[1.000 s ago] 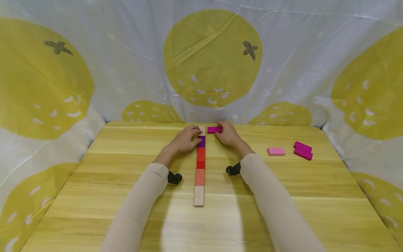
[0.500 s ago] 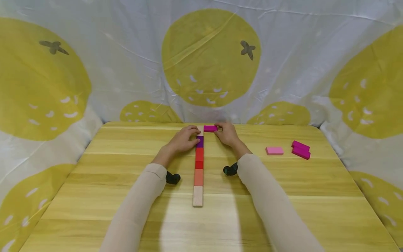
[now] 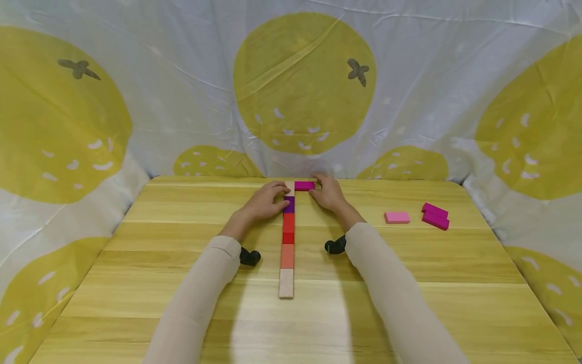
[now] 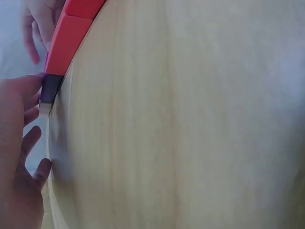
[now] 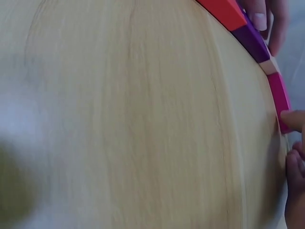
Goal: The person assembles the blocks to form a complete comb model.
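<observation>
The left hand (image 3: pixel 265 202) is resting at the far end of a row of blocks, fingers loosely bent and gripping nothing, its thumb touching a purple block (image 3: pixel 291 207) and its fingertips touching a pale block (image 3: pixel 292 189) by the far edge of the worktop (image 3: pixel 136 283). The right hand (image 3: pixel 330 195) is lying loosely open around the right end of a magenta block (image 3: pixel 303 186), its thumb touching the near face and its index finger standing apart beyond it. That magenta block is lying along the worktop's far edge, its left end meeting the pale block and forming a corner. From the purple block, the row is running toward the near edge through a red block (image 3: pixel 288 222), a salmon block (image 3: pixel 287 256) and a pale wooden block (image 3: pixel 286 283). Toward the right edge, a pink block (image 3: pixel 397 218) is lying by itself, and farther right two magenta blocks (image 3: pixel 435 221) are lying side by side, touching. Beige sleeves (image 3: pixel 386 283) are covering the forearms, and beyond the far edge a cloth (image 3: pixel 195 101) with yellow fruit shapes is hanging.
</observation>
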### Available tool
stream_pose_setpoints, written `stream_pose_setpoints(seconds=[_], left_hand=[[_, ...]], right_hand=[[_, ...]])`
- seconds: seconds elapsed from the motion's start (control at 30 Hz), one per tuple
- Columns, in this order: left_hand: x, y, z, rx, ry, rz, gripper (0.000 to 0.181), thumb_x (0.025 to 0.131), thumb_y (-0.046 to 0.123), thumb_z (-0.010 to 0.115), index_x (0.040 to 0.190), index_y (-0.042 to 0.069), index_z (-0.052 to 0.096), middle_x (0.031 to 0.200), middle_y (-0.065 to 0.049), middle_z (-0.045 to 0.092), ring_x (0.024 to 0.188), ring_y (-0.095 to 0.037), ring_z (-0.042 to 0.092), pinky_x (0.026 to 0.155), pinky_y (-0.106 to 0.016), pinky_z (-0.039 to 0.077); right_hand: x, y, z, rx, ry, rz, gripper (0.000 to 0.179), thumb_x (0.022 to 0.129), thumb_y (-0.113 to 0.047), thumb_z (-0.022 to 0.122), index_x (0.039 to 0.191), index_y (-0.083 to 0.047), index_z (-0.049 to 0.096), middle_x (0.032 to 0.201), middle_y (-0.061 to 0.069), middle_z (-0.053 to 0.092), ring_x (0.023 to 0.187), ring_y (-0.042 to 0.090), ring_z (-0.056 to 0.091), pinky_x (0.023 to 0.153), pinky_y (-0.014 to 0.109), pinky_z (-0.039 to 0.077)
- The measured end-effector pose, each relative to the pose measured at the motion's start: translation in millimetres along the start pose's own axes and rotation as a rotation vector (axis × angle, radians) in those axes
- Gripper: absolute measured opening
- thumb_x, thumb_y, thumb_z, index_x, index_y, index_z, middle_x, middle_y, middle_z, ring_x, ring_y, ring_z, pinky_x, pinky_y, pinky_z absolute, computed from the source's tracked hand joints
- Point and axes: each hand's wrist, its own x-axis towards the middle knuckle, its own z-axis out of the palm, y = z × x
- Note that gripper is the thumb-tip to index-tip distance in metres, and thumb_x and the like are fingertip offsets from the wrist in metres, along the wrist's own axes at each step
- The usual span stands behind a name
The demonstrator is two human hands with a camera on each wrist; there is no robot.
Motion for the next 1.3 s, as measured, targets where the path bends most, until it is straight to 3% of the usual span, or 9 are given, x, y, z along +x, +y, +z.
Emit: stream_pose_setpoints(seconds=[0.27, 0.47, 1.3], left_hand=[[-0.9, -0.3, -0.2, -0.007, -0.02, 0.001, 0.045, 0.102, 0.026, 0.065, 0.14, 0.003, 0.062, 0.152, -0.016, 0.048, 0.144, -0.033, 0.04, 0.12, -0.046, 0.028], [-0.7, 1.8, -1.1, 0.005, -0.019, 0.01, 0.046, 0.102, 0.027, 0.065, 0.141, 0.002, 0.062, 0.152, -0.016, 0.048, 0.144, -0.033, 0.04, 0.12, -0.045, 0.028], [-3.0, 0.3, 0.7, 0.019, -0.006, 0.01, 0.045, 0.103, 0.027, 0.064, 0.141, 0.003, 0.061, 0.153, -0.016, 0.048, 0.143, -0.034, 0.041, 0.12, -0.046, 0.028]], right_hand=[[-11.2, 8, -29, 0.138, -0.091, 0.011, 0.055, 0.103, -0.014, 0.064, 0.154, -0.008, 0.048, 0.14, 0.022, 0.055, 0.128, 0.04, 0.054, 0.106, 0.05, 0.046], [-26.8, 15, -60, 0.137, -0.124, -0.06, 0.052, 0.102, -0.014, 0.066, 0.15, -0.001, 0.051, 0.136, 0.026, 0.057, 0.125, 0.042, 0.055, 0.104, 0.053, 0.047], [-83.7, 50, -129, 0.08, -0.14, -0.062, 0.041, 0.1, -0.016, 0.071, 0.137, 0.001, 0.062, 0.127, 0.028, 0.063, 0.118, 0.042, 0.06, 0.101, 0.056, 0.048]])
